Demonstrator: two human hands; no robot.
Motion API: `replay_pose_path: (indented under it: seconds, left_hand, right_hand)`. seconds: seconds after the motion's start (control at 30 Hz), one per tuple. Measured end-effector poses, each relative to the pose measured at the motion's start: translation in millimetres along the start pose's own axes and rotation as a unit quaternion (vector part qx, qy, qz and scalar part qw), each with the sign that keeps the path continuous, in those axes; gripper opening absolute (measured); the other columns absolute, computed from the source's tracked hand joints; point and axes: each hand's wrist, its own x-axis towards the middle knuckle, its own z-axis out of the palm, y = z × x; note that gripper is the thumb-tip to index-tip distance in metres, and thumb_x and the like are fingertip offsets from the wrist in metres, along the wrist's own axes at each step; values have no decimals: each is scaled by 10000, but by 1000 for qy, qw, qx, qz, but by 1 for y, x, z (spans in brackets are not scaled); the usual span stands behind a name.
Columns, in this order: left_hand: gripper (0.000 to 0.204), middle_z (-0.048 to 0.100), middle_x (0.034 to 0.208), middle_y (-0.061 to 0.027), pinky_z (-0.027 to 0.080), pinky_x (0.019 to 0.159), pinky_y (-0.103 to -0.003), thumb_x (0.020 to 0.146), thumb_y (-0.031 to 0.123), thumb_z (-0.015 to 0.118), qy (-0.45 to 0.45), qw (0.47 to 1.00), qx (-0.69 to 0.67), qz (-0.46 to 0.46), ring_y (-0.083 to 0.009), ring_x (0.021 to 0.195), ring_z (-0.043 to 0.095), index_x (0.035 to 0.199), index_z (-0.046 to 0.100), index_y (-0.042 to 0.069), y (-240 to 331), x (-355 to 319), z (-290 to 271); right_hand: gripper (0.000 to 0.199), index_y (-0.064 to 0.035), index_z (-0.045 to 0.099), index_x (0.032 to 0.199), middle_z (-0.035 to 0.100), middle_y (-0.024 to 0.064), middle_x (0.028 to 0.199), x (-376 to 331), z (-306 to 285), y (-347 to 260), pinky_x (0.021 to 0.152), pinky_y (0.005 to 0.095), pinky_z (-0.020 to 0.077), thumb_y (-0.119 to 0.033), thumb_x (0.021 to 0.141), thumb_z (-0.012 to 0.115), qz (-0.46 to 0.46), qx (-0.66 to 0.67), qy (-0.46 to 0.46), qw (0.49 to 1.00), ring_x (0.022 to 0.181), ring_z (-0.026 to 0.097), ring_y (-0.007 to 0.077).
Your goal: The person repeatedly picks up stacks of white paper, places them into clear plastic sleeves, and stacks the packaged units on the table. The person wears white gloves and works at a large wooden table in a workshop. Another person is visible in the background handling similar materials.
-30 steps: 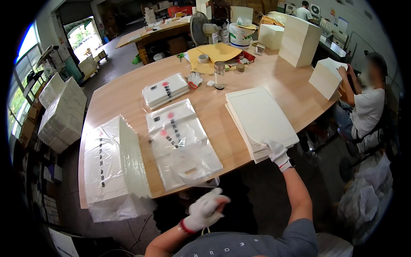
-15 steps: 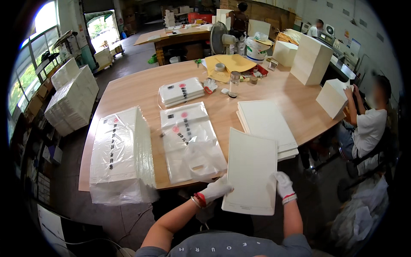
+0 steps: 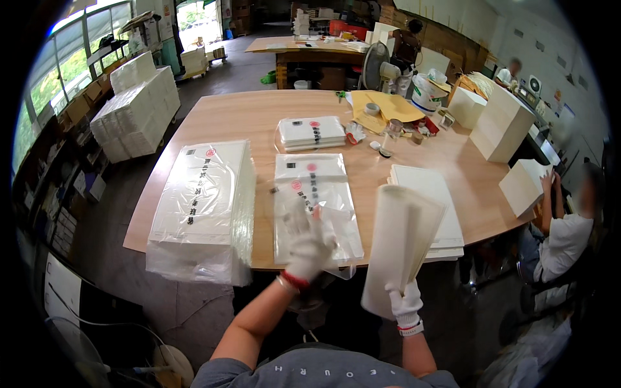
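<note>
My right hand [image 3: 405, 302], in a white glove, grips a batch of off-white paper sheets [image 3: 400, 239] by the lower edge. The sheets bend lengthwise into a curve and look slightly smeared. Over the clear plastic bag [image 3: 312, 168] with red and black print, my gloved left hand [image 3: 309, 242] is blurred by motion, its fingers stretched out and nothing visible in them. The bag lies flat at the table's front edge, and its loose clear handle part is partly hidden by that hand. Behind the held sheets rests a stack of similar sheets [image 3: 424, 181].
A tall stack of filled plastic bags [image 3: 200, 194] stands on the left of the table [image 3: 226, 113]. Folded bags [image 3: 312, 132], a glass bottle [image 3: 391, 139], tape [image 3: 372, 108] and yellow envelopes [image 3: 394, 107] lie farther back. At right, a seated person [image 3: 569, 220] handles a paper block [image 3: 522, 187].
My left hand has let go of the sheets and moved left onto the plastic bag. The sheets, flat before, now curl in my right hand. The view has turned a little left.
</note>
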Motion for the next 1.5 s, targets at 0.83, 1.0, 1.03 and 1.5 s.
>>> replay_pose_path:
  seconds: [0.83,1.0,1.03,1.5]
  left_hand:
    - [299,550,928,-95,463,706,-327,813,94,509,-93,978,-137,-123,-202,798,551,1104,513,24,-128,-84,45]
    - [197,500,736,-99,436,654,-322,796,89,525,-150,856,-332,-367,-207,696,528,966,490,-5,-108,-96,18]
    - [174,492,734,-103,436,649,-325,800,87,524,-165,868,-301,-358,-215,688,525,941,481,-5,-104,-100,12]
    - [138,515,868,-139,458,698,-370,806,73,577,-553,720,-295,-298,-286,850,565,942,554,63,-49,-209,-157]
  right_hand:
    - [470,-107,305,1309,628,207,812,76,144,72,603,536,437,-294,896,430,182,-300,-268,897,731,608,405]
    - [638,-86,132,1406,625,210,834,54,102,30,574,544,429,-291,892,449,149,-232,-351,895,726,610,381]
    - [646,-94,121,1414,624,217,846,44,95,29,580,549,423,-286,894,450,145,-218,-358,896,730,607,392]
    - [431,-65,444,1238,613,177,773,-94,-10,-60,597,411,511,-278,866,476,103,-8,-583,806,697,623,328]
